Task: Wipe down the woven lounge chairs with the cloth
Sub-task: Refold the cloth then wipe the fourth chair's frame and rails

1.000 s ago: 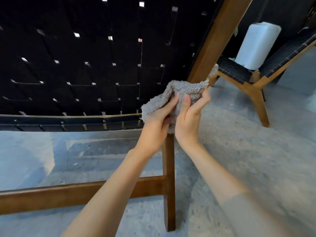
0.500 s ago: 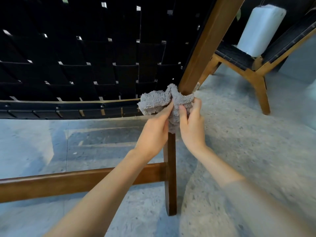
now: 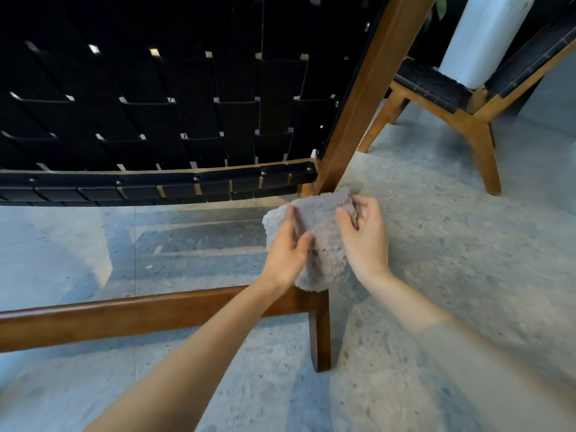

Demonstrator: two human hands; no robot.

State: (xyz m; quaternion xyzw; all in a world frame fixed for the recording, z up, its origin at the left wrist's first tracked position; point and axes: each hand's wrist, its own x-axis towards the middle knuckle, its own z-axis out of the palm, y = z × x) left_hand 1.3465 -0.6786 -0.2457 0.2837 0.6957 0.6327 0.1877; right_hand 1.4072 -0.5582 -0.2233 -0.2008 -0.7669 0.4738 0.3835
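- The cloth [image 3: 318,241] is sitting bunched round the near chair's upright leg [image 3: 321,332], just under the joint where the slanted frame rail [image 3: 364,95] is meeting it.
- Both hands are clamping the cloth there. The left hand [image 3: 288,254] is pinching it between thumb and fingers, and the right hand [image 3: 364,241] is digging curled fingers into the other side.
- First risk, as I'm reading it: the lower fold is hanging loose just above the crossbar [image 3: 140,313]. A long stroke down the leg could drag it onto the floor [image 3: 467,244], pick up grit and scratch the finish.
- Second risk: that fluffy pile could snag on the metal studs [image 3: 196,178] along the strap edge if the wipe goes sideways.
- Third risk: the woven panel [image 3: 156,120] is showing small gaps at the crossings, so a flat pass is likely skipping dust lodged there.
- The cloth is looking grey, thick and nubbly, soft enough to mould round a square post.
- The frame is showing as glossy brown timber, straight-edged with rounded corners.
- The straps are reading as flat, matte black bands in a basket weave.
- The floor is looking like speckled, rough grey stone or concrete.
- A second chair [image 3: 473,120] is standing well apart at the back, carrying a pale blocky object [image 3: 483,39] I'm not managing to identify.
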